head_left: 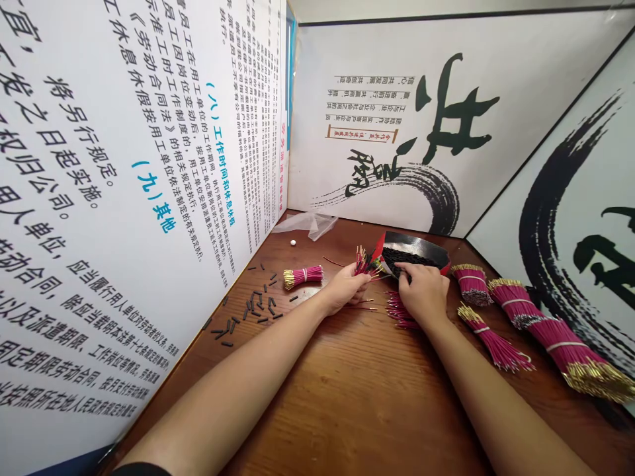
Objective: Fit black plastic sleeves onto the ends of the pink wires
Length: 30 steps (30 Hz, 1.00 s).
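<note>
A brown wooden table (347, 410) forms the work surface. At the near right lies a long strapped bundle (553, 330) of magenta wires with gold tips; a smaller tied bundle (493, 340) fans out to its left. Loose black sleeves (255, 304) are scattered at left. Loose magenta wires (397, 311) lie beside the right hand (424, 291), partly beneath it. The left hand (347, 289) has its fingers closed around a bunch of wires (363, 259), tips upward. The right hand's fingers are bent at the black pieces (397, 254) in the red-and-black box (417, 240); whether they grip one cannot be determined. Clear plastic (317, 226) lies farther left, before the printed panels (377, 59).
</note>
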Each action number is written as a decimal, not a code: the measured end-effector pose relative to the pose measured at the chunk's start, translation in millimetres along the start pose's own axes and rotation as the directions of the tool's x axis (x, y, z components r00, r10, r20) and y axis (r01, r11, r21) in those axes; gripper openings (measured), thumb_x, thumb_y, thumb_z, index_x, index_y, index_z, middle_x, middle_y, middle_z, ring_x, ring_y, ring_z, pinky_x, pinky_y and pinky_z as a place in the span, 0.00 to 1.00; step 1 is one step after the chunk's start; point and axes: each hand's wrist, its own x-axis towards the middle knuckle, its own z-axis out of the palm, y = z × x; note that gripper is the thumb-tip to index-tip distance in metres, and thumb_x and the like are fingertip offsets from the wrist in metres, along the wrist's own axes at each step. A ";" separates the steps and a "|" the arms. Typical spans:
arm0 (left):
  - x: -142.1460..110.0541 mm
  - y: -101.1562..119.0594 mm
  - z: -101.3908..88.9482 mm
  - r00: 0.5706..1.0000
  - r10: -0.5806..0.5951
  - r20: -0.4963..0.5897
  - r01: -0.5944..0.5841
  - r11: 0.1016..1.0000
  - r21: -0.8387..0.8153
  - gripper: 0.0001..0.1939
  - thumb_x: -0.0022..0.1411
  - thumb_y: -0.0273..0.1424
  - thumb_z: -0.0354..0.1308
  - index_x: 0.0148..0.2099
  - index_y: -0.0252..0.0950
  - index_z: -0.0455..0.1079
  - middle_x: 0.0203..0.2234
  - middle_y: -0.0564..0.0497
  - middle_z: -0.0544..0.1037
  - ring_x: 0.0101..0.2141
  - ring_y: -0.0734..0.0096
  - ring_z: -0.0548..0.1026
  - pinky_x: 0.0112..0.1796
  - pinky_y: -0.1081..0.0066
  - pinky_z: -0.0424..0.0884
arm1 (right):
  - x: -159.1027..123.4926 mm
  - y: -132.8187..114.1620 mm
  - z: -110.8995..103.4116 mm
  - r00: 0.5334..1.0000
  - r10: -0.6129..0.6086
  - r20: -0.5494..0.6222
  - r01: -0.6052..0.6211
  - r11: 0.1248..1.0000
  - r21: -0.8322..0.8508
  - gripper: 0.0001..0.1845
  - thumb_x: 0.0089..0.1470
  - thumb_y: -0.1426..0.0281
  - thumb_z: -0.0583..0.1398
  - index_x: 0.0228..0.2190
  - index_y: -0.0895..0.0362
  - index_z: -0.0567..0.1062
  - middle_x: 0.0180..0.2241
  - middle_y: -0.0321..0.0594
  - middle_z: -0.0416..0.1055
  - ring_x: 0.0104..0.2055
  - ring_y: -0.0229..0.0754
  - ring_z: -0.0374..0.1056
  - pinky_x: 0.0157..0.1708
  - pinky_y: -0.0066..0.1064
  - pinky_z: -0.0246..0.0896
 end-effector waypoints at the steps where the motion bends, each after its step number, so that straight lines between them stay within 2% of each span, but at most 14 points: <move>1: -0.4 0.2 0.3 1.000 0.000 -0.001 0.000 1.000 0.000 0.10 0.57 0.29 0.54 0.37 0.39 0.54 0.18 0.64 0.51 0.14 0.85 0.45 0.17 0.80 0.40 | -1.2 -1.7 0.0 0.999 -0.026 0.036 0.028 0.999 -0.045 0.21 0.58 0.69 0.49 0.45 0.53 0.79 0.47 0.44 0.76 0.52 0.52 0.62 0.50 0.46 0.48; 5: -1.8 1.1 1.3 1.000 0.000 0.002 0.000 1.000 -0.009 0.10 0.57 0.29 0.55 0.38 0.39 0.55 0.17 0.64 0.51 0.15 0.85 0.45 0.17 0.79 0.40 | -4.1 -11.0 -0.9 0.978 -0.056 0.199 0.090 0.982 -0.166 0.24 0.62 0.67 0.46 0.50 0.51 0.76 0.58 0.39 0.69 0.62 0.52 0.54 0.55 0.47 0.44; 8: -2.3 1.6 1.6 1.000 -0.006 -0.002 0.006 1.000 -0.007 0.10 0.57 0.28 0.55 0.39 0.39 0.56 0.17 0.64 0.51 0.15 0.85 0.46 0.17 0.79 0.40 | -4.7 -16.2 -3.0 0.957 -0.021 0.290 0.094 0.966 -0.240 0.25 0.63 0.60 0.46 0.52 0.50 0.76 0.60 0.41 0.66 0.63 0.54 0.53 0.56 0.49 0.44; 11: -2.1 1.5 1.3 1.000 -0.004 0.007 0.004 1.000 0.002 0.10 0.57 0.28 0.55 0.38 0.39 0.55 0.18 0.64 0.51 0.15 0.85 0.45 0.17 0.79 0.40 | -4.2 -18.1 -5.0 0.948 0.003 0.318 0.091 0.956 -0.278 0.26 0.62 0.58 0.47 0.52 0.52 0.75 0.59 0.42 0.67 0.61 0.55 0.55 0.54 0.49 0.46; 16: -1.6 0.4 0.7 1.000 -0.001 0.015 0.001 1.000 0.013 0.10 0.57 0.29 0.55 0.38 0.39 0.54 0.18 0.64 0.50 0.15 0.85 0.45 0.17 0.79 0.40 | -3.7 -15.5 -3.9 0.959 0.003 0.284 0.072 0.965 -0.253 0.25 0.62 0.60 0.47 0.50 0.54 0.77 0.57 0.41 0.69 0.58 0.54 0.57 0.53 0.49 0.47; 23: -3.0 1.9 1.8 1.000 -0.011 0.001 0.011 1.000 0.019 0.11 0.57 0.30 0.56 0.38 0.39 0.55 0.18 0.64 0.49 0.15 0.85 0.45 0.17 0.79 0.40 | -3.7 -7.7 3.5 0.993 -0.046 0.105 0.061 0.988 -0.139 0.24 0.61 0.62 0.49 0.49 0.59 0.76 0.53 0.47 0.73 0.54 0.55 0.60 0.50 0.49 0.50; 30: -2.4 2.1 1.6 1.000 -0.010 -0.003 0.010 1.000 0.017 0.10 0.57 0.29 0.55 0.38 0.38 0.56 0.18 0.64 0.51 0.15 0.85 0.46 0.17 0.79 0.40 | -3.4 -4.8 6.6 0.997 -0.059 0.049 0.063 0.994 -0.090 0.24 0.60 0.62 0.49 0.48 0.59 0.76 0.52 0.49 0.73 0.53 0.55 0.60 0.51 0.49 0.50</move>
